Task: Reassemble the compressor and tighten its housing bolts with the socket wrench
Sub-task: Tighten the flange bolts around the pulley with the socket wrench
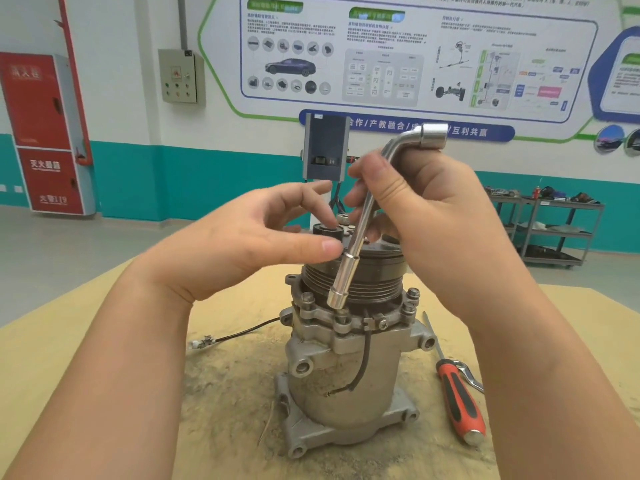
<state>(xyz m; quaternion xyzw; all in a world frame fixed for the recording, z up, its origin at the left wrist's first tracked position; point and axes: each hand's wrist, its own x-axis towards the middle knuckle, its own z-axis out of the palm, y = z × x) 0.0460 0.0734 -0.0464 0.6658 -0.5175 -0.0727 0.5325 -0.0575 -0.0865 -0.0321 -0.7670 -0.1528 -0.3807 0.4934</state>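
Observation:
The grey metal compressor [343, 368] stands upright on the table with its black grooved pulley [374, 282] on top. An L-shaped chrome socket wrench [360, 233] leans over it, its lower socket end seated on a housing bolt [341, 315] at the front of the flange. My right hand [426, 216] grips the wrench's shaft near the bend. My left hand [249, 244] hovers beside the shaft with relaxed fingers, the thumb tip close to the wrench. Other bolts [412, 296] stick up around the flange.
A red-and-black screwdriver [459, 400] and a small metal wrench [471, 375] lie on the table [69, 358] right of the compressor. A black wire with a connector [204, 341] trails left. Shelving carts [554, 230] stand far right, a grey unit [325, 150] behind.

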